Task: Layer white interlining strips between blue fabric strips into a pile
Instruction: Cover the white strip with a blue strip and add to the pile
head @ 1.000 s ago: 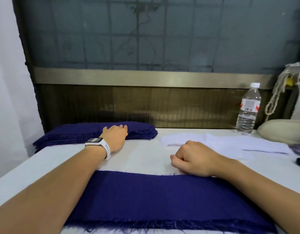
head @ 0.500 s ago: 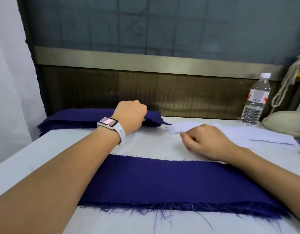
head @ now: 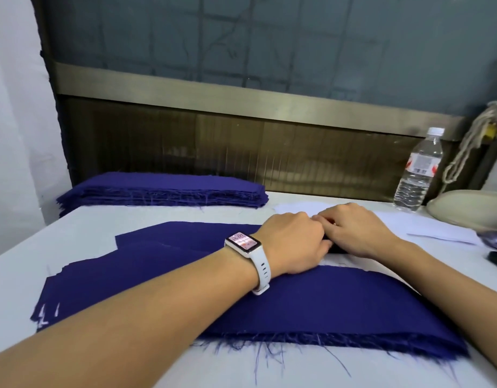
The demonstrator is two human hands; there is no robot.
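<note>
Where the white tabletop (head: 130, 368) meets a brown panelled wall, a water bottle (head: 418, 172) stands far right. The left hand (head: 295, 245), fingers curled, grips the end of a skewed blue fabric strip (head: 185, 239) atop the near pile (head: 325, 303). The right hand (head: 356, 231) touches the left, knuckles bent, its grasp unclear. White interlining strips (head: 437, 231) lie just beyond.

Soft, even indoor light; shadows faint and diffuse; wide-angle curvature bends lines near the edges; fine detail slightly smeared.
</note>
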